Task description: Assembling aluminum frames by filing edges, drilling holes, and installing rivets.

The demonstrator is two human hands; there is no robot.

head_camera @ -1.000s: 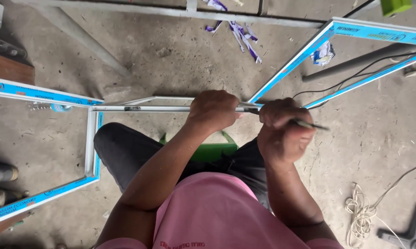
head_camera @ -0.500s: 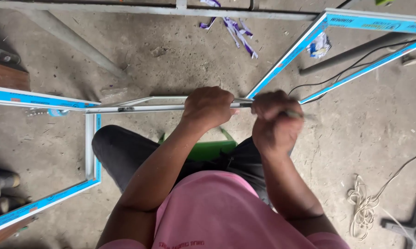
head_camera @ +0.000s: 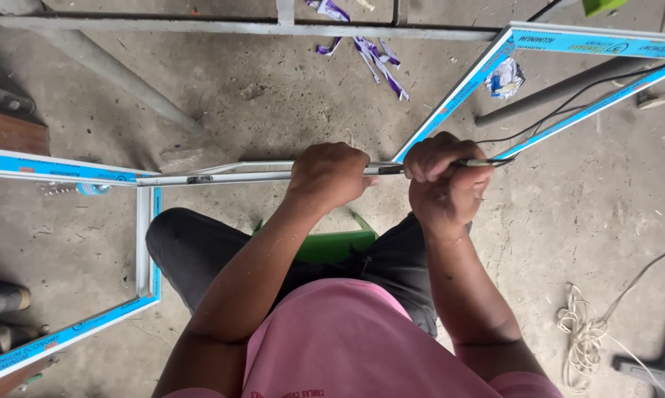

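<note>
My left hand (head_camera: 329, 175) is closed around a bare aluminium bar (head_camera: 222, 174) that runs level across the middle of the view. My right hand (head_camera: 444, 177) is fisted just to its right, at the bar's end, gripping a thin dark strip (head_camera: 481, 162) that pokes out toward the right. The bar meets two aluminium frames wrapped in blue film: one at the left (head_camera: 60, 168), another at the upper right (head_camera: 472, 81). I sit on a green stool (head_camera: 336, 245), in a pink shirt and dark trousers.
Bare concrete floor below. A grey metal rail (head_camera: 200, 28) crosses the top; torn purple-white film scraps (head_camera: 377, 59) lie under it. A black cable (head_camera: 568, 103) and grey pipe (head_camera: 561, 90) lie at right, a coiled white cord (head_camera: 583, 339) and black stand foot (head_camera: 657, 361) at lower right.
My right hand has slid slightly left and up along the bar, closer to my left hand. The view has tilted a little; both hands keep their grip.
</note>
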